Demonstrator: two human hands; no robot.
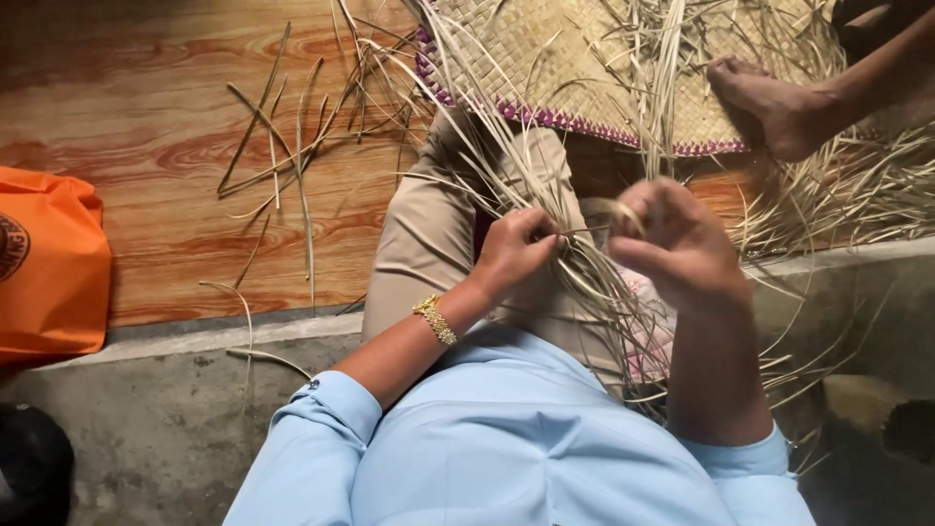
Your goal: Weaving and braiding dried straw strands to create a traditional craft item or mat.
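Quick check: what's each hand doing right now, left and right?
Left hand: closed, pinching the dry straw strands over the lap.
Right hand: closed, fingers curled around a loop of the same strands; slightly blurred.

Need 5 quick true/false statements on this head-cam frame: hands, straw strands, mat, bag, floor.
1. The left hand pinches thin dry straw strands. True.
2. The gold-coloured bracelet sits on the right wrist. False: it is on the left wrist.
3. The orange fabric bag lies on the woven straw mat with a purple edge. False: it lies at the far left, apart from the mat, on the wood-pattern floor.
4. The right hand is raised, fingers curled, among the strands. True.
5. Another person's bare foot rests on the mat. True.
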